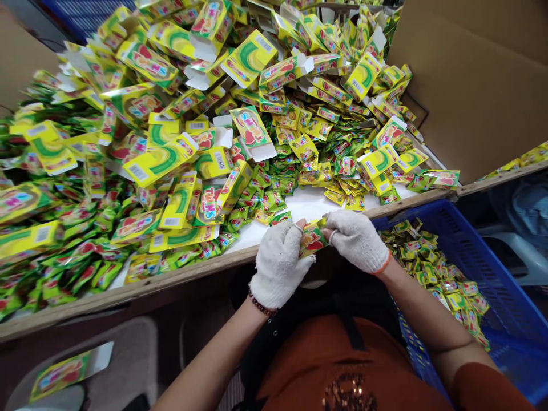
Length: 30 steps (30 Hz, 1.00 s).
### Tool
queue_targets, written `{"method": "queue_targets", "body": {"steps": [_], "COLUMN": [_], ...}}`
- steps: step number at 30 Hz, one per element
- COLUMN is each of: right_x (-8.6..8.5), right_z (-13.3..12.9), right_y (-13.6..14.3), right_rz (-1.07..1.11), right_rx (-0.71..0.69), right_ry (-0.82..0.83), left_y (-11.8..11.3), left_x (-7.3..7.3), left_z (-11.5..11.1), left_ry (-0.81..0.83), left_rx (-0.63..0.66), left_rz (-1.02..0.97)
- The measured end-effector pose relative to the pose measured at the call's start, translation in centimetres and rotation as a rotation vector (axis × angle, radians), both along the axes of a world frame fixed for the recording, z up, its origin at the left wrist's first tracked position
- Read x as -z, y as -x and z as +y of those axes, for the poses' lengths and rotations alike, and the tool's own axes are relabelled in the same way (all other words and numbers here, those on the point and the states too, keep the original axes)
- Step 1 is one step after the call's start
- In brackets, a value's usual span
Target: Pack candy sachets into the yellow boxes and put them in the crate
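Note:
A small yellow-green printed candy box [312, 240] is between my two hands, just over the table's front edge. My left hand [278, 264], in a white glove with bare fingertips, is closed around its left side. At its upper right end, the fingers of my right hand [358, 241], gloved the same way, pinch the box; the end itself is mostly hidden by them. Green candy sachets [274, 200] and yellow candy sachets [305, 149] lie on the white tabletop [303, 204] beyond my hands, with a heap of open-flapped boxes [252, 134] on top.
A wooden rim [205, 268] runs along the table's front. To my right stands a blue plastic crate [500, 319] with many small filled boxes [445, 279]. Cardboard [475, 85] walls the right side. At lower left, one flattened box [68, 371] lies on a stool [132, 348].

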State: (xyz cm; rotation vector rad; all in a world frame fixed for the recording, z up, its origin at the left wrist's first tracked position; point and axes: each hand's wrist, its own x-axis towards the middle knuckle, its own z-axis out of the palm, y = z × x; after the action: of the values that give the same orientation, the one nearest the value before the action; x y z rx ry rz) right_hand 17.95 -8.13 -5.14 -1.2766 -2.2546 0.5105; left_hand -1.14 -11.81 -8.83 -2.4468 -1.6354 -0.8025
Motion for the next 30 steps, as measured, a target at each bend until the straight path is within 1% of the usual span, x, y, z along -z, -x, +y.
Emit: {"method": "queue_targets", "body": {"steps": [2,3,4,6,7,8,10,11,12,14,16,17,18,20,22,23,25,30], "right_x": [0.0,0.0,-0.1,-0.2,-0.3,-0.2,-0.1,0.0,0.2,0.6,1.1,1.4,1.8,2.6,3.6,4.0,4.8,5.8], "right_z": [-0.2,-0.4,-0.7,-1.3,-1.7,-1.9,-2.3,-2.3,-2.3,-2.1,-2.1,-2.2,-2.3,-2.9,-3.6,-4.0,-4.8,-6.4], "right_y": [0.0,-0.1,-0.2,-0.3,-0.3,-0.3,-0.2,-0.3,-0.4,-0.8,-1.3,-1.5,-1.6,-1.6,-1.4,-1.2,-0.9,-1.2], "right_rz": [0.005,0.050,0.125,0.293,0.355,0.390,0.392,0.368,0.336,0.256,0.228,0.255,0.307,0.449,0.584,0.633,0.684,0.673], "right_rx": [-0.112,-0.135,-0.117,-0.020,0.020,0.032,-0.012,-0.045,-0.076,-0.147,-0.190,-0.168,-0.108,0.062,0.182,0.203,0.197,0.212], "right_ry": [0.047,0.052,0.046,0.071,0.128,0.215,0.396,0.440,0.437,0.356,0.278,0.238,0.189,0.105,0.123,0.174,0.290,0.488], "left_y": [0.0,0.0,0.0,0.0,-0.2,-0.4,-1.0,-1.2,-1.5,-1.7,-1.6,-1.5,-1.5,-1.6,-1.9,-2.1,-2.4,-2.5], "left_x": [-0.1,-0.1,-0.1,-0.2,-0.2,-0.2,-0.3,-0.3,-0.4,-0.6,-0.8,-0.8,-0.8,-0.6,-0.2,0.0,0.6,2.2], "left_z": [0.1,0.2,0.2,0.2,0.2,0.0,-0.5,-0.8,-1.1,-1.7,-2.0,-2.2,-2.3,-2.6,-3.0,-3.2,-3.7,-5.2], "left_ry": [0.012,0.013,0.014,0.018,0.022,0.031,0.083,0.137,0.215,0.409,0.598,0.672,0.731,0.795,0.814,0.823,0.864,1.019], "left_rx": [0.021,0.027,0.024,-0.001,-0.013,-0.017,-0.009,0.000,0.014,0.060,0.109,0.122,0.122,0.090,0.070,0.077,0.113,0.150], "left_rz": [0.017,0.015,0.006,-0.032,-0.060,-0.096,-0.205,-0.272,-0.341,-0.477,-0.644,-0.755,-0.879,-1.118,-1.272,-1.310,-1.340,-1.363]}}
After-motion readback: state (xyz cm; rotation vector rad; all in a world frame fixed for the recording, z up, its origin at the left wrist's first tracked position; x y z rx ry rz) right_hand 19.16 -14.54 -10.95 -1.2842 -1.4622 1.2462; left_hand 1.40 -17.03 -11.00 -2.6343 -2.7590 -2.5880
